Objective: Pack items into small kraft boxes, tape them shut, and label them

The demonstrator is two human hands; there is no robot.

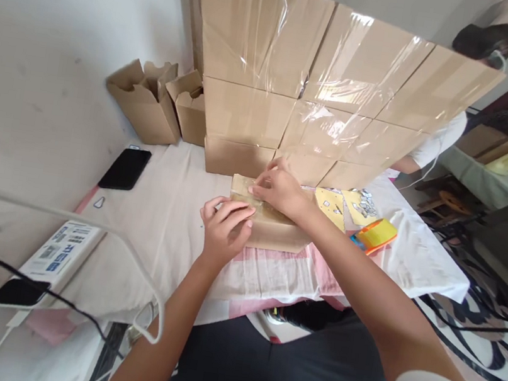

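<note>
The small cardboard box (268, 224) lies flat on the counter (170, 203), at its near middle, right in front of me and just short of the big stack of taped cartons (316, 91). From the head view, my left hand (224, 227) presses down on the box's near left edge, fingers curled over it, palm mostly flat. My right hand (280, 191) sits at the far top edge, fingertips pinched on something small there; I cannot tell if it is a flap, a strip of tape or a sticker. I judge that I am at the closing or labelling step: one hand pins the box while the other works the top seam. The next move, as I see it, calls for a steady hold with the left hand and a careful press along the edge with the right, so nothing creases.

Around it: to the right, near the box, lie a yellow sheet (335, 204) with small silvery bits (367, 202) and an orange and yellow tool (376, 235). To the far left rests a black phone (125, 169), beyond it two open paper bags (152, 102). At the near left sits a white device (63, 254) with another phone (20, 293) and cables (86, 226). The carton stack stands close behind the box and limits room to push it farther. Another person (437, 141) sits behind the cartons, far right.
</note>
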